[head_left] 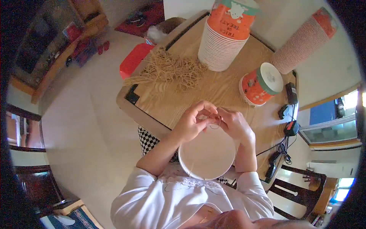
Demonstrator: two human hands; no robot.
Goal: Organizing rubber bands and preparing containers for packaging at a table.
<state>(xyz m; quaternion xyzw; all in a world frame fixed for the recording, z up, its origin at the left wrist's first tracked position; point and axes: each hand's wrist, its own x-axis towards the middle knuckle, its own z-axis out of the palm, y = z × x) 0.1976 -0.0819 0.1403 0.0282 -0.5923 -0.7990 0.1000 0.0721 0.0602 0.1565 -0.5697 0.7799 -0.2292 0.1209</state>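
Note:
My left hand (192,121) and my right hand (235,124) meet above a white round paper bowl (207,156) at the near edge of the wooden table (167,103). Both hands pinch a thin tan rubber band (214,123) stretched between their fingertips. The bowl sits just below my hands, close to my chest. A loose heap of tan rubber bands (171,70) lies further back on the table to the left.
A tall stack of orange and white paper cups (225,36) stands at the back. Another stack (305,40) lies tilted at the right. A short lidded stack (261,84) sits nearer. Black chargers and cables (289,114) lie along the right edge. A red stool (133,59) stands behind the table.

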